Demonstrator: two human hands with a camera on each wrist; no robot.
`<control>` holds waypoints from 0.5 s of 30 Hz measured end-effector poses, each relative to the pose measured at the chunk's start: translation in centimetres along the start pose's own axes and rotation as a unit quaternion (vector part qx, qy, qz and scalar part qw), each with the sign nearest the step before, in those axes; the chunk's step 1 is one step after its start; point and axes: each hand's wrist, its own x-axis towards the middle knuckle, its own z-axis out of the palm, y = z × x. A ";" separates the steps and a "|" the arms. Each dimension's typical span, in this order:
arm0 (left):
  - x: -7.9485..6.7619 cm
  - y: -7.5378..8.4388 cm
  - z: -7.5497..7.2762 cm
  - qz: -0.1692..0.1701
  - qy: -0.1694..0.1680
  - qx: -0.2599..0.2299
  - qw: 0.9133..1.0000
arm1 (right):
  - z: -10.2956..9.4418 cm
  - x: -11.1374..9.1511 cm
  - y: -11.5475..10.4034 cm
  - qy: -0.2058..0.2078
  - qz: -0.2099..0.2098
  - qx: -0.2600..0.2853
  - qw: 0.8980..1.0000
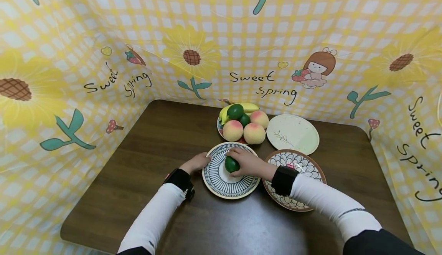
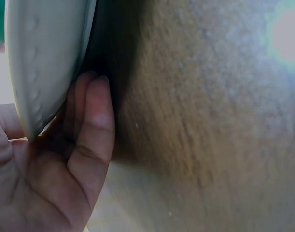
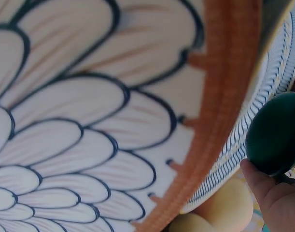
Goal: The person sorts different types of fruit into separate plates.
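My right hand (image 1: 249, 163) grips a dark green oval fruit (image 1: 231, 164) over the middle of the blue-and-white striped plate (image 1: 221, 188). In the right wrist view the smooth green fruit (image 3: 272, 133) shows between thumb and fingertips. At the striped plate's left edge, my left hand (image 1: 195, 163) holds the rim. The left wrist view shows the left fingers (image 2: 96, 111) curled beneath the plate's pale underside (image 2: 48, 53), with the thumb over the rim. That rim stands a little off the tabletop there.
Behind the striped plate, a fruit plate (image 1: 220, 131) bears bananas (image 1: 250, 106), several peaches (image 1: 254, 133) and two more green fruits (image 1: 235, 111). A pale plate (image 1: 298, 134) lies back right. My right forearm crosses a brown-rimmed petal-pattern plate (image 1: 293, 205). Yellow checked cloth (image 1: 241, 55) walls the wooden table (image 1: 165, 132).
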 end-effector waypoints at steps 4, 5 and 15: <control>0.0 0.1 -0.1 0.002 0.001 0.003 1.000 | 0.7 -0.1 -0.2 -0.023 -0.013 -0.006 1.000; 0.0 0.1 -0.1 0.002 0.002 0.003 1.000 | 0.8 -0.1 -0.2 -0.029 -0.014 -0.007 0.999; -0.2 0.0 0.0 -0.004 0.008 0.001 1.000 | 1.6 -0.3 -0.4 -0.052 -0.026 -0.017 0.998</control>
